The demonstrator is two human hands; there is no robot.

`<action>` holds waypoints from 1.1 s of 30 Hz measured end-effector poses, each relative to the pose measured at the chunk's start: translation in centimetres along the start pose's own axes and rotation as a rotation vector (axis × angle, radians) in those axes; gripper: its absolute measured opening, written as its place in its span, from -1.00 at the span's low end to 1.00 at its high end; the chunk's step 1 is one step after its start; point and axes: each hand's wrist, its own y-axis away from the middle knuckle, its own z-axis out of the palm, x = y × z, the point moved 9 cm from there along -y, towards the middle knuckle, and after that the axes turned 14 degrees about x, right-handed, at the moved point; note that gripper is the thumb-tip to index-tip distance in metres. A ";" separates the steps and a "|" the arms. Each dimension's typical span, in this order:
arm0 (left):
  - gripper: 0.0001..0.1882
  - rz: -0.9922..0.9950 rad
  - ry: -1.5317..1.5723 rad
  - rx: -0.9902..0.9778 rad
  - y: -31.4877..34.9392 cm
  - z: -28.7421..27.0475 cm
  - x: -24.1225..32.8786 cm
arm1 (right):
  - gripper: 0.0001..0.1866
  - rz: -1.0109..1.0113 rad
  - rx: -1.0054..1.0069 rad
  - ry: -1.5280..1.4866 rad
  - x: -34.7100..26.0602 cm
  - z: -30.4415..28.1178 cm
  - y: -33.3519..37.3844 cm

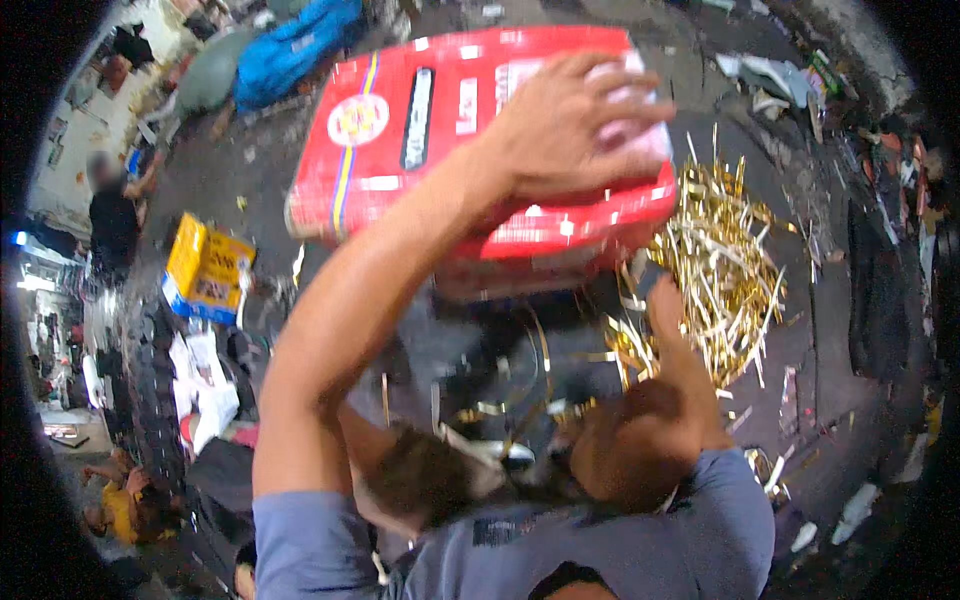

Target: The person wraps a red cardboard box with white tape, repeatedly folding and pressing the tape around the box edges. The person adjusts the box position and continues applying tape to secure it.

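Note:
A large red package (385, 160), wrapped in shiny plastic with a yellow-and-blue stripe and a round emblem, fills the upper middle. My left arm reaches across it. On its right end lies my left hand (575, 135), open, with the fingers spread and blurred by motion. A pale pinkish patch shows beneath those fingers. My right hand (662, 292) is low at the package's lower right corner, beside a heap of gold and white strips (730, 270). Something small and dark shows at that hand; its fingers are mostly hidden and blurred.
Left of the package stands a yellow-and-blue box (208, 265), with white crumpled plastic (200, 385) below it. A blue sack (295, 55) lies at the far left. Loose strips and scraps litter the dark floor (800, 350). Another person (115, 215) stands at far left.

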 end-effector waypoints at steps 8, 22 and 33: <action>-0.77 0.125 0.011 0.412 3.7 0.3 7.4 | -0.70 0.088 0.926 -0.789 3.4 -21.6 -15.6; -0.83 -1.243 0.553 -0.247 31.1 19.7 -5.4 | -0.88 -0.478 0.648 -1.152 -8.7 -42.8 10.9; -0.74 -0.735 0.618 -0.190 7.9 -12.4 3.8 | -0.69 -1.207 -0.104 -0.808 -28.2 -48.5 20.2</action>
